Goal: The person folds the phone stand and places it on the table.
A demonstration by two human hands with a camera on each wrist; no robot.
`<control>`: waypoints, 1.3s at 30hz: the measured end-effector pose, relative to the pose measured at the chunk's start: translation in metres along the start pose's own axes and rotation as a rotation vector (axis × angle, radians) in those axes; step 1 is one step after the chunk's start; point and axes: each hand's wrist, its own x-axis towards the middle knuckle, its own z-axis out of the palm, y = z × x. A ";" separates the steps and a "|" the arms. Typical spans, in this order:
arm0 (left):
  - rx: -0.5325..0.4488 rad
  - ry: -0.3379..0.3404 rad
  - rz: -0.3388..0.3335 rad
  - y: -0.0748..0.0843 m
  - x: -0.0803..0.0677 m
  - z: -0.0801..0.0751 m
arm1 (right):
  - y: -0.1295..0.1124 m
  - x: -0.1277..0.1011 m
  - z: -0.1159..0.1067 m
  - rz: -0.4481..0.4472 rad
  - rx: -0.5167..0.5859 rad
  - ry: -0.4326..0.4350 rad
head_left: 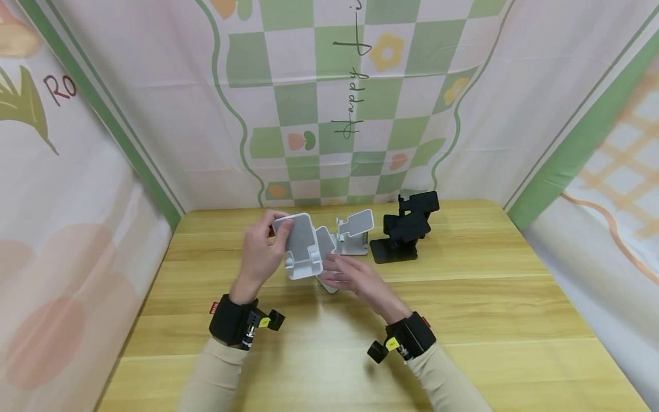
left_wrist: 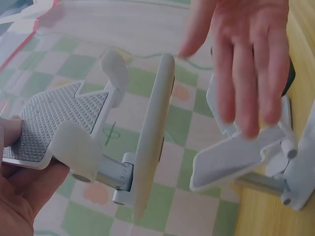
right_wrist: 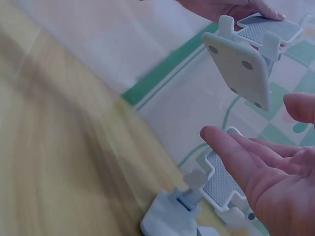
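Observation:
My left hand [head_left: 255, 252] grips the top of a white phone stand [head_left: 302, 243], thumb on its grey padded face, and holds it off the table. In the right wrist view, the flat base [right_wrist: 238, 69] of this stand shows several round dark feet. My right hand [head_left: 360, 283] has its fingers straight, thumb apart, and holds nothing. It is just beside a second white phone stand [head_left: 326, 240], which stands on the table, partly hidden behind the held one. In the left wrist view, my right fingers overlap the padded plate [left_wrist: 226, 160] of a standing white phone stand.
Another white phone stand [head_left: 356, 224] stands behind my right hand. To its right are two black phone stands, a nearer one [head_left: 404, 229] and a farther one [head_left: 424, 201]. A patterned cloth [head_left: 329, 103] hangs behind the wooden table [head_left: 479, 297].

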 end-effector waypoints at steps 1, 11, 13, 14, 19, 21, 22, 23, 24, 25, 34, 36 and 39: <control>-0.007 -0.010 0.011 0.001 0.000 0.003 | -0.001 0.002 0.000 0.013 0.034 -0.002; -0.053 -0.129 0.037 0.007 0.000 0.023 | -0.006 0.015 -0.003 0.004 0.169 0.033; -0.051 -0.145 0.040 0.008 0.000 0.025 | -0.006 0.015 -0.004 0.004 0.156 0.043; -0.045 -0.152 0.042 0.009 0.000 0.026 | -0.006 0.014 -0.004 0.007 0.154 0.048; -0.046 -0.174 0.040 0.009 -0.001 0.030 | -0.007 0.014 -0.004 0.005 0.120 0.070; -0.049 -0.175 0.038 0.010 -0.001 0.030 | -0.007 0.014 -0.004 0.000 0.106 0.070; -0.052 -0.177 0.039 0.010 -0.001 0.031 | -0.007 0.014 -0.005 -0.004 0.100 0.068; -0.054 -0.178 0.038 0.010 -0.001 0.031 | -0.007 0.014 -0.005 -0.007 0.094 0.065; -0.055 -0.180 0.035 0.010 -0.001 0.031 | -0.008 0.014 -0.005 -0.011 0.088 0.061; -0.055 -0.183 0.031 0.011 -0.001 0.031 | -0.008 0.014 -0.005 -0.017 0.082 0.056; -0.146 -0.237 -0.017 0.010 -0.001 0.030 | -0.010 0.011 -0.005 -0.053 0.069 0.045; -0.161 -0.278 -0.029 0.010 -0.001 0.029 | -0.011 0.010 -0.005 -0.057 0.070 0.041; -0.162 -0.352 -0.037 0.009 -0.001 0.028 | -0.012 0.009 -0.005 -0.059 0.068 0.034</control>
